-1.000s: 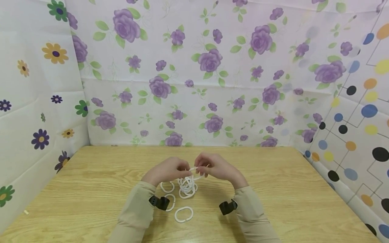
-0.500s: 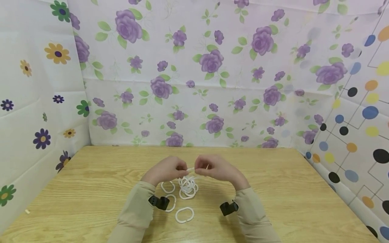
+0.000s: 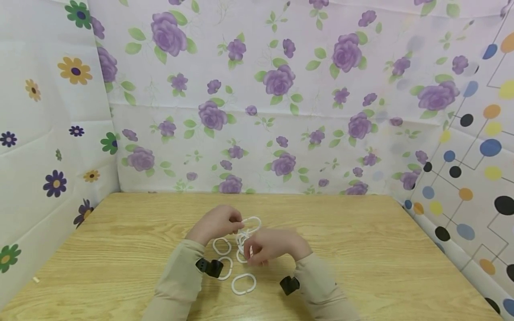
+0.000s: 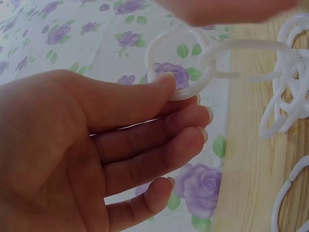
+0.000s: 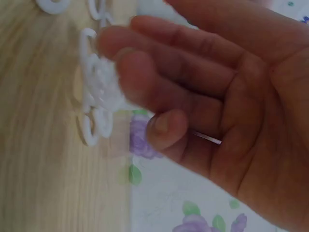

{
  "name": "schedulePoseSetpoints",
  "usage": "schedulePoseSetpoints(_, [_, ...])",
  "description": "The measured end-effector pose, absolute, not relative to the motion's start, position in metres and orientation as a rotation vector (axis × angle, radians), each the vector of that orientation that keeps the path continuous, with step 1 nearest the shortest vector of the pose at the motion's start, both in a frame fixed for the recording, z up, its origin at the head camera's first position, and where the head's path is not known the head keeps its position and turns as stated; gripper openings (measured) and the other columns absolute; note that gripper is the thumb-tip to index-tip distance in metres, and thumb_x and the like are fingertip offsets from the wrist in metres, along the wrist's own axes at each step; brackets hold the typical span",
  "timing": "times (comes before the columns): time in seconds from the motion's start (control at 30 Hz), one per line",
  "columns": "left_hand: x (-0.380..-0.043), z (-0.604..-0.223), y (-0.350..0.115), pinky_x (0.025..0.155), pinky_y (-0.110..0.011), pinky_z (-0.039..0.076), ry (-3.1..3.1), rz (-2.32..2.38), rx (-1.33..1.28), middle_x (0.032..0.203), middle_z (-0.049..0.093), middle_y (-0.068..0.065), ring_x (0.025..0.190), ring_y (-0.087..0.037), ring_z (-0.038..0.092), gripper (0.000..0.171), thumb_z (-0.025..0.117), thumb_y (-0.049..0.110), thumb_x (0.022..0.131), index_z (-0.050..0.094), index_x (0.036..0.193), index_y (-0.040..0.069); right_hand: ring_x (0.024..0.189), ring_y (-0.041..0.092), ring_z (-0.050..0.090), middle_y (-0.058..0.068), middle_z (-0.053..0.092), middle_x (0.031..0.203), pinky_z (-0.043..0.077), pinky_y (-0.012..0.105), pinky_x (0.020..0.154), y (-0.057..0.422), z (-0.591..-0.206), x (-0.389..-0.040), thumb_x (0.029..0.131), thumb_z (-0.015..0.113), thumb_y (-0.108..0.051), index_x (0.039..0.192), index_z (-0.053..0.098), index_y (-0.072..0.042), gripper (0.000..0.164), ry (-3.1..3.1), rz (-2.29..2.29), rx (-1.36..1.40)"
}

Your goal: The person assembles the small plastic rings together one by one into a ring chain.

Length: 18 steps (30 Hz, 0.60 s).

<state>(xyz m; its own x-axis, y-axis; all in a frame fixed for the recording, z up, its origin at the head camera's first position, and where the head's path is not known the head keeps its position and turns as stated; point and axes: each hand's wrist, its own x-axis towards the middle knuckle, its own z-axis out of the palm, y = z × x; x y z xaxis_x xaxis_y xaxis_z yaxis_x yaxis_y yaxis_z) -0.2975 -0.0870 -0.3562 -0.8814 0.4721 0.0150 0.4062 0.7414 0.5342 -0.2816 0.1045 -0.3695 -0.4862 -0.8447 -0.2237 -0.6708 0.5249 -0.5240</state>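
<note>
My left hand (image 3: 217, 223) pinches a white plastic oval link (image 4: 190, 93) between thumb and index finger, the other fingers loosely bent. A second white link (image 4: 251, 43) is hooked through it, and a gap shows in its side. My right hand (image 3: 277, 244) hovers over the near side of the pile of white links (image 3: 242, 243), partly covering it in the head view. Its fingers are loosely bent, and nothing shows between them in the right wrist view. The pile (image 5: 99, 87) lies tangled on the table, beside those fingers.
Several loose white links lie to the left and front of the pile: one link (image 3: 214, 246) near the left hand, another link (image 3: 231, 269) by the left wrist camera, a third link (image 3: 233, 285) closer to me. Patterned cloth (image 3: 261, 147) stands behind the wooden table (image 3: 361, 267).
My right hand has let go of the links and moved down and toward me over the pile. The left hand stays nearly in place, still pinching its link.
</note>
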Motion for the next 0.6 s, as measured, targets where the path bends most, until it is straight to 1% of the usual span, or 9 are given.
schedulePoseSetpoints(0.13, [-0.298,-0.356,-0.087,0.060,-0.026,0.044,2.821,0.826,0.685,0.073,0.067,-0.004,0.064,-0.011,0.055,0.016,0.063,0.016,0.094,0.071,0.085,0.007,0.052,0.017,0.061,0.004,0.065,0.064,0.047,0.016,0.058,0.093,-0.376,-0.274,0.091,0.066,-0.016,0.092,0.064,-0.011,0.005,2.334,-0.396,-1.071])
schedulePoseSetpoints(0.27, [-0.298,-0.356,-0.087,0.061,-0.026,0.044,2.826,0.826,0.664,0.072,0.067,-0.002,0.064,-0.011,0.055,0.015,0.063,0.017,0.094,0.071,0.086,0.007,0.048,0.012,0.059,-0.002,0.060,0.061,0.047,0.018,0.052,0.085,-0.380,-0.267,0.087,0.073,-0.019,0.080,0.061,-0.013,0.015,2.388,-0.316,-0.953])
schedulePoseSetpoints(0.43, [-0.297,-0.356,-0.087,0.061,-0.027,0.044,2.828,0.833,0.659,0.072,0.066,-0.002,0.064,-0.012,0.055,0.015,0.063,0.017,0.094,0.071,0.086,0.007,0.049,0.012,0.060,-0.006,0.055,0.058,0.046,0.017,0.050,0.079,-0.382,-0.263,0.085,0.073,-0.012,0.070,0.058,-0.012,0.021,2.442,-0.248,-0.883])
schedulePoseSetpoints(0.6, [-0.297,-0.356,-0.088,0.061,-0.027,0.044,2.821,0.853,0.660,0.073,0.067,-0.005,0.063,-0.012,0.054,0.016,0.063,0.017,0.094,0.071,0.086,0.006,0.047,0.006,0.053,-0.008,0.053,0.057,0.043,0.014,0.050,0.078,-0.383,-0.263,0.083,0.072,-0.006,0.067,0.057,-0.012,0.023,2.471,-0.179,-0.904])
